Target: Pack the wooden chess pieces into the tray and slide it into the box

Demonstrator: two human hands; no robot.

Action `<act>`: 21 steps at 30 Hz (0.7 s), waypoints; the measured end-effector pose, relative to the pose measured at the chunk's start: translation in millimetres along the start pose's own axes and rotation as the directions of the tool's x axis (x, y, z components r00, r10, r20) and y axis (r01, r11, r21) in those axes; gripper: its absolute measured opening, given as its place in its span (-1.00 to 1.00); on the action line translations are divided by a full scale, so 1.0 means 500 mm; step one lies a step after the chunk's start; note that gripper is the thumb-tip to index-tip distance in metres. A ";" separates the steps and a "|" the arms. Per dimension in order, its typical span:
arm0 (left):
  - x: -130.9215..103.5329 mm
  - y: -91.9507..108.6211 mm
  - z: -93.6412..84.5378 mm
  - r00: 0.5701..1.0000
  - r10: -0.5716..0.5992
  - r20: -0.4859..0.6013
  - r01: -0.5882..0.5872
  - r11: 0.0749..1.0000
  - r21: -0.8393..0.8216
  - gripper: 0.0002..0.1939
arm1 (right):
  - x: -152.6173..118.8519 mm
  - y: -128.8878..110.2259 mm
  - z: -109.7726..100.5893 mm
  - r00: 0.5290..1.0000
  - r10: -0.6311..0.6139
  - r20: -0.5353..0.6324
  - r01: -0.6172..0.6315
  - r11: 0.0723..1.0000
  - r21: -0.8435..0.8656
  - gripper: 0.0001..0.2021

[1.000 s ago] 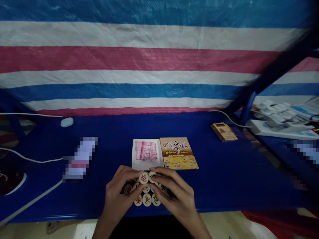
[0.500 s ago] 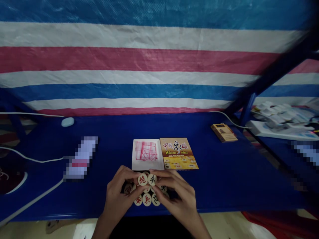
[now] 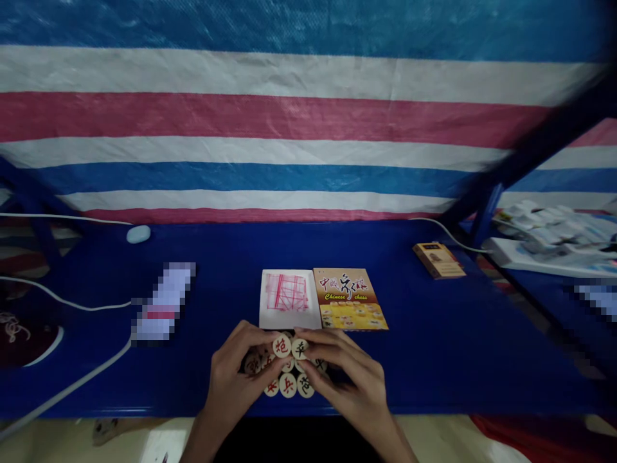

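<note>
My left hand [image 3: 234,366] is closed, thumb and fingers pinching a round Chinese chess piece with a red character [image 3: 282,346]. Beside it, my right hand [image 3: 357,368] grips a similar piece with a black character [image 3: 300,348]. The two held pieces sit side by side, over a cluster of other pieces on the blue table. In the front row of that cluster lie a red-marked piece [image 3: 288,386] and a black-marked piece [image 3: 305,386]. My fingers cover part of the cluster.
Just beyond my hands lie an open white box half [image 3: 264,321] with red lines and a Chinese chess lid [image 3: 351,315]. A blurred phone [image 3: 166,299] with a cable is left, a cardboard pack [image 3: 439,260] right. A power strip [image 3: 525,257] stands far right.
The whole view has shifted slightly, so things appear a little farther right. Both hands keep their hold on the same two pieces, with hardly any movement over the cluster.
</note>
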State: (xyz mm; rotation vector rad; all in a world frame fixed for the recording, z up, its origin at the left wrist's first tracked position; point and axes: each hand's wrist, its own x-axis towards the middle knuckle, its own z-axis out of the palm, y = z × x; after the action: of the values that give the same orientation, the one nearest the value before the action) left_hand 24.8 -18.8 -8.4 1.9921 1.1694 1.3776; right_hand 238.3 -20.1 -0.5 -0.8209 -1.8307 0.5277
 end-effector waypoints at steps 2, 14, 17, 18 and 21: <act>0.000 0.000 0.001 1.000 -0.004 0.001 0.004 1.000 0.003 -0.71 | -0.004 0.002 0.003 1.000 0.012 -0.006 -0.012 1.000 0.001 -0.66; -0.039 0.038 -0.008 0.990 -0.060 -0.131 0.082 0.981 0.173 -0.72 | -0.023 -0.007 -0.028 0.990 0.108 -0.087 -0.112 0.993 -0.037 -0.73; -0.090 0.057 -0.011 0.969 -0.115 -0.217 0.180 0.933 0.312 -0.73 | -0.059 -0.020 -0.046 0.994 0.059 -0.093 -0.077 0.974 -0.212 -0.70; -0.107 0.061 -0.010 0.966 -0.110 -0.233 0.190 0.916 0.352 -0.74 | -0.074 -0.023 -0.049 0.996 0.036 -0.081 -0.057 0.962 -0.267 -0.69; -0.150 0.064 -0.003 0.961 -0.079 -0.265 0.195 0.875 0.444 -0.74 | -0.119 -0.024 -0.045 0.998 -0.017 -0.061 -0.006 0.934 -0.358 -0.71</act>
State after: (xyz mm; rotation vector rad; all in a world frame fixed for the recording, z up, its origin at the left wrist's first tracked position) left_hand 25.4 -98.8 -23.6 2.0298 1.8699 1.3862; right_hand 270.4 -72.4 -20.6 -1.0629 -1.8969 0.1599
